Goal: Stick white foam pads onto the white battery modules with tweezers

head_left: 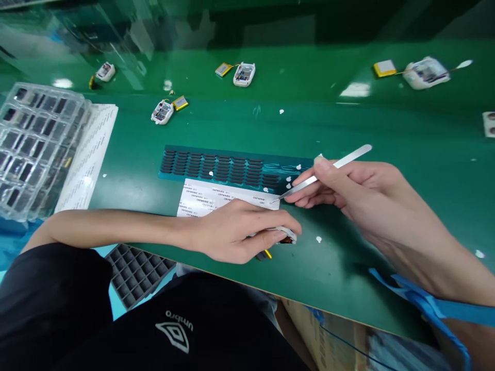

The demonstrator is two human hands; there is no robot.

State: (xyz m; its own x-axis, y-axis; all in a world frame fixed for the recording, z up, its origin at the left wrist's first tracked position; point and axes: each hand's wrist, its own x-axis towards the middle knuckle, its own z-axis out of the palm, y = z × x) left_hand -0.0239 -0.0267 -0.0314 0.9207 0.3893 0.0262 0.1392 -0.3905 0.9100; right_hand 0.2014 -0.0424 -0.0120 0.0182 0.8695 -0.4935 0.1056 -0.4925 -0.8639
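Observation:
My left hand (242, 232) lies on the green table near its front edge, fingers closed over a small white device (288, 235) with a yellow part (266, 254) showing beneath. My right hand (348, 188) grips metal tweezers (325, 172), their tip touching the right end of a white label sheet (211, 198). Just behind the labels lies a teal sheet of dark foam strips (220, 167).
Clear plastic trays (34, 139) with dark parts and a white sheet (91, 152) sit at left. Open white devices with yellow batteries (162, 111) (243, 73) (425, 72) (105, 71) lie farther back. A grey grid tray (135, 273) is below the table edge. A blue strap (433, 306) crosses my right forearm.

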